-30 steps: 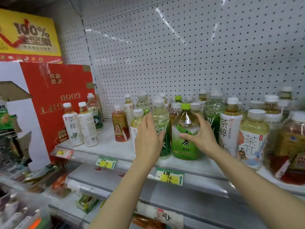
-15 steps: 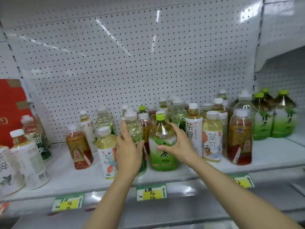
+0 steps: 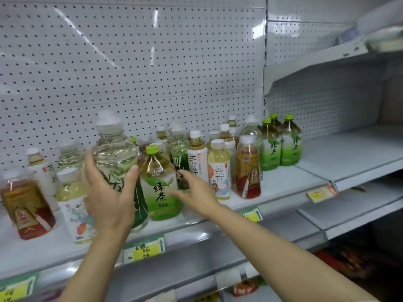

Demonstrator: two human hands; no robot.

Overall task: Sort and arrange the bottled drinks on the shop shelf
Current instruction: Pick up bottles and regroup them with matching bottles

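Note:
Mixed tea bottles crowd the white shelf (image 3: 281, 186). My left hand (image 3: 109, 199) grips a clear white-capped bottle (image 3: 115, 151) with a dark green bamboo label, thumb on its right side and fingers on its left. To its right stands a green-capped green tea bottle (image 3: 161, 188). My right hand (image 3: 194, 192) is open just right of that bottle, fingers spread and holding nothing. Three matching green tea bottles (image 3: 291, 147) stand together at the right end of the group.
Red-brown tea bottles (image 3: 26, 205) (image 3: 248, 171) and white-labelled bottles (image 3: 197, 162) (image 3: 219, 171) stand around. The shelf section to the right (image 3: 349, 153) is bare. Price tags (image 3: 144, 250) hang on the front rail. A pegboard wall (image 3: 152, 73) backs the shelf.
My right hand has let go of the green tea bottle and opened beside it. My left hand has closed round the clear bottle. The view has swung right.

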